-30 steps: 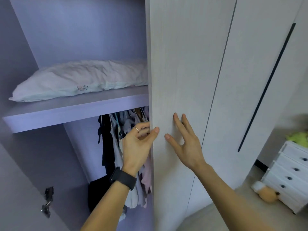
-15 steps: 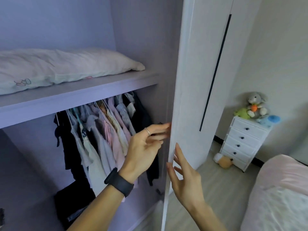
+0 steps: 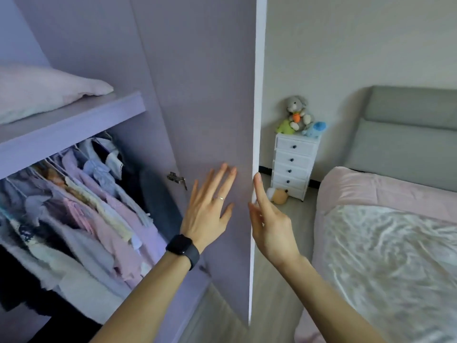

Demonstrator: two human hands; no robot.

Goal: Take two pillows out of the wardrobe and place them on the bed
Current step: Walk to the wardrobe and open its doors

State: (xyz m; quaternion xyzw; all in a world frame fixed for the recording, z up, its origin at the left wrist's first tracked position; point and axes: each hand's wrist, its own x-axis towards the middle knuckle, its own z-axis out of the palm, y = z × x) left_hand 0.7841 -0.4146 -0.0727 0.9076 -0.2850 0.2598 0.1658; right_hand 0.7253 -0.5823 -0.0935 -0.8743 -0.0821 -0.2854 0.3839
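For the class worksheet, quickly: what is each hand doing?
Left hand: open, flat against wardrobe door.
Right hand: open, fingertips at the door's edge, holding nothing.

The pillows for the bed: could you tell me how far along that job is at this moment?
Done: the wardrobe door is swung wide open. In hand: the left hand lies flat on the door's inner face and the right hand is at its edge; neither holds anything. Left: a pillow is on the upper shelf, a second one is not visible, and no pillow shows on the bed.
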